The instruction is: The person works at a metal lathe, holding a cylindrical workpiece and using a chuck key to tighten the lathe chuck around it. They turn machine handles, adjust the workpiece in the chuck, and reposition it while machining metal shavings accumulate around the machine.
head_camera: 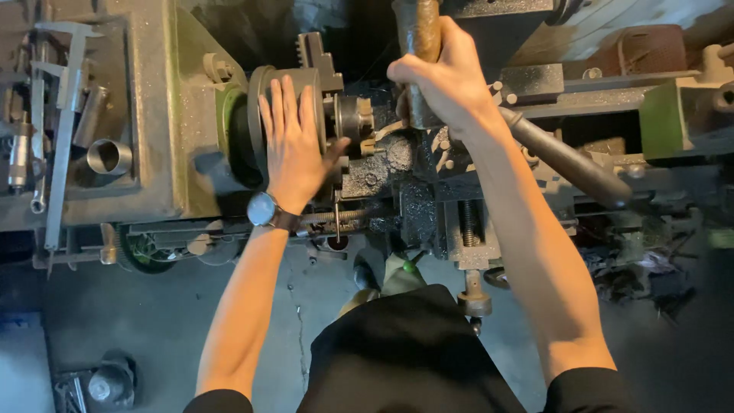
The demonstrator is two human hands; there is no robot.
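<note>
Lathe chuck (264,115) under flat open left hand (294,141), rusty bar (419,46) clamped in right hand (443,80), greasy machine bed (428,206), cracked concrete floor (153,313).

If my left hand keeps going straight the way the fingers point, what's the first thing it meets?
The left hand lies flat on the round lathe chuck, fingers pointing up the picture. Straight on, it would probably slide off the chuck's far edge into the dark gap behind the machine; depth there is unclear.

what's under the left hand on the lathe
The left hand lies flat on the round chuck; only its rim and jaws show. The chuck face under the palm is covered.
</note>
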